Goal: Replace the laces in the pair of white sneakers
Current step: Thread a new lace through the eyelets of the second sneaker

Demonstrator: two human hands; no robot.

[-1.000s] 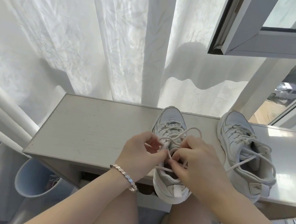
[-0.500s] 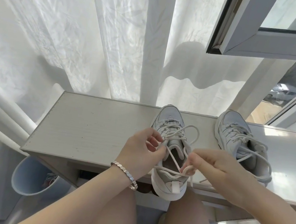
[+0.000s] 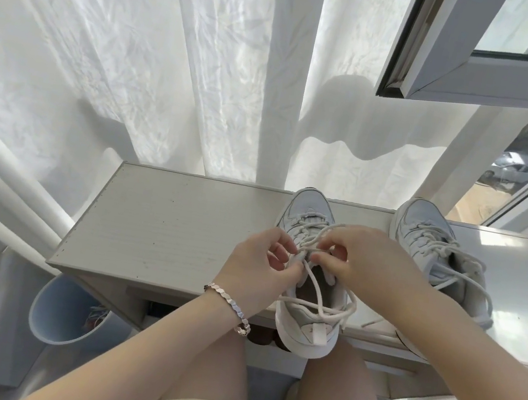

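Two white sneakers stand on a pale wooden tabletop (image 3: 174, 230), toes pointing away from me. The nearer sneaker (image 3: 304, 330) is in front of me, its heel overhanging the table's front edge. Its white lace (image 3: 316, 294) runs loose across the open collar. My left hand (image 3: 258, 268), with a bracelet at the wrist, pinches the lace at the sneaker's left eyelets. My right hand (image 3: 373, 265) pinches the lace just to the right, over the tongue. The second sneaker (image 3: 429, 240) sits to the right, laced, with loose ends trailing.
A white curtain (image 3: 173, 64) hangs behind the table. An open window frame (image 3: 465, 76) juts in at the upper right. A pale blue bin (image 3: 64, 317) stands on the floor under the table's left front corner. My bare knees are below the table edge.
My right hand pulled the lace out to the right, then came back up to the eyelets over the tongue. My left hand stayed at the sneaker's left side.
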